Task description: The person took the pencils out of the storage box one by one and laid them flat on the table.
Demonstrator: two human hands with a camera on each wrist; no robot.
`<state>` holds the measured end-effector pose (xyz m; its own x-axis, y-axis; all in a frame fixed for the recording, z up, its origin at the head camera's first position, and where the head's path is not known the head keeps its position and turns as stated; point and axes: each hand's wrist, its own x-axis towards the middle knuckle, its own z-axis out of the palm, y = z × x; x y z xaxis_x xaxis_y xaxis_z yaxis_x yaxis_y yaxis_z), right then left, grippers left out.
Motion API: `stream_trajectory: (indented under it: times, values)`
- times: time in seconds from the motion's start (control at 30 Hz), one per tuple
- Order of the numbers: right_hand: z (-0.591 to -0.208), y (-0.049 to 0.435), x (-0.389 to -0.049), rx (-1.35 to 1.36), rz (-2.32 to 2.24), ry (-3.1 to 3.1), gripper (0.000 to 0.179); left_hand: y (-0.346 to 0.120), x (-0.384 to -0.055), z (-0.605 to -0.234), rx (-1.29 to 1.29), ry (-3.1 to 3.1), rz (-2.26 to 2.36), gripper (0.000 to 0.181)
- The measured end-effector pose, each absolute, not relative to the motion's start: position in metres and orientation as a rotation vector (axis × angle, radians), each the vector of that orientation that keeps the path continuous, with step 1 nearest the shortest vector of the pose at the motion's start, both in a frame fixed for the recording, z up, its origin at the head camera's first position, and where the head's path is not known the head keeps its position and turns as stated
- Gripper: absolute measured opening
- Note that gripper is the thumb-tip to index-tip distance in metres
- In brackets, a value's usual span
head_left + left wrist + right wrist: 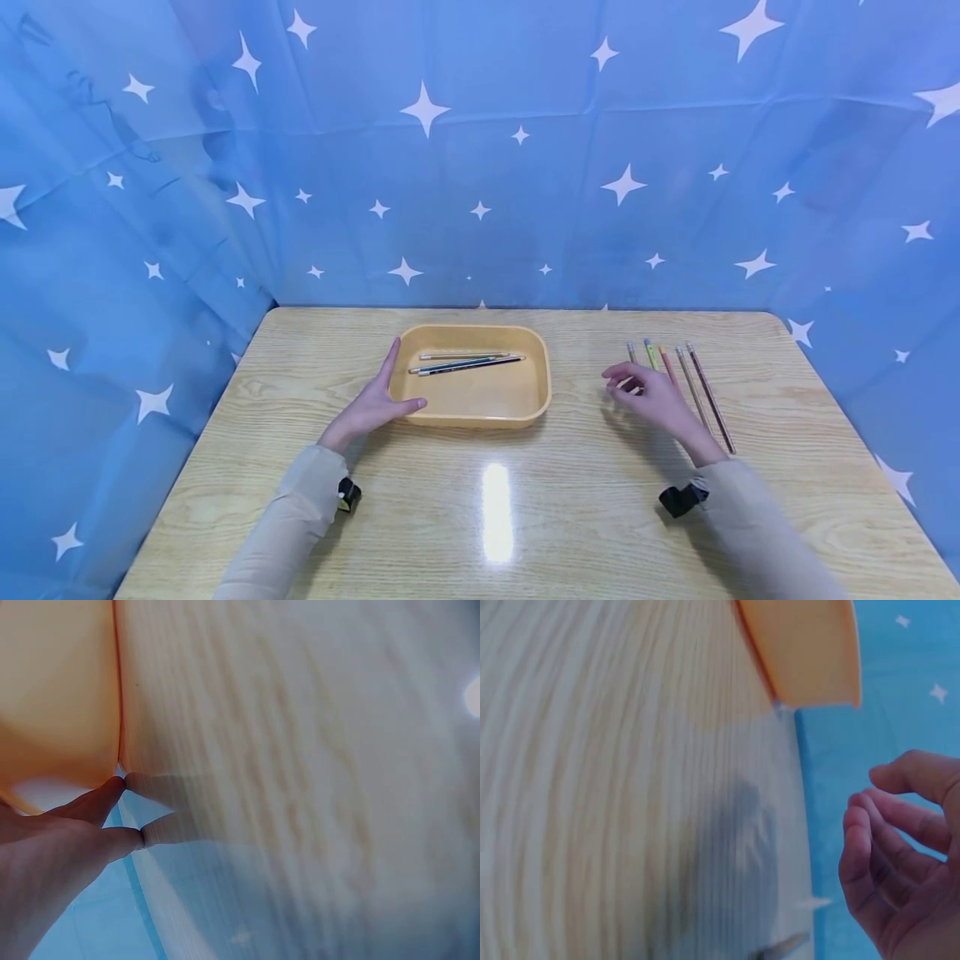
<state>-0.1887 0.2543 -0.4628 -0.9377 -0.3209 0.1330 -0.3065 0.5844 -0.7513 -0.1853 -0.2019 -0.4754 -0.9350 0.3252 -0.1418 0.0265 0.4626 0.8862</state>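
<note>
A yellow-orange plastic tray (480, 421) sits on the table, and three pencils (468, 364) lie crosswise near its back. My left hand (372, 406) rests against the tray's left side, its fingers stretched along the outside and the thumb at the front left rim. In the left wrist view its fingertips touch the tray wall (64, 690). My right hand (648, 398) hovers at the right over several pencils (712, 400) and partly hides them. Its fingers (859, 847) are loosely bent, with nothing between them and the thumb.
The wooden tabletop (420, 508) carries a bright light reflection in front of the tray. A blue curtain (517, 208) with white stars hangs behind and beside the table. Each sleeve bears a small black wrist camera (678, 500).
</note>
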Motion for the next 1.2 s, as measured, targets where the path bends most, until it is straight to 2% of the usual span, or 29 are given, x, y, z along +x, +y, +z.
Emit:
stream_trajectory:
  times: [0.33,0.8,1.2]
  values:
    - [-0.436,0.217,-0.183,-0.664,-1.391,2.706,0.017,-0.202,-0.185,-0.476,0.281,2.415,1.479,0.112]
    - [-0.447,0.195,-0.2,-0.604,-1.446,2.611,0.02,-0.2,-0.185,-0.475,0.297,2.419,1.471,0.11]
    - [-0.442,0.173,-0.205,-0.598,-1.502,2.55,0.021,-0.192,-0.17,-0.438,0.306,2.38,1.488,0.105]
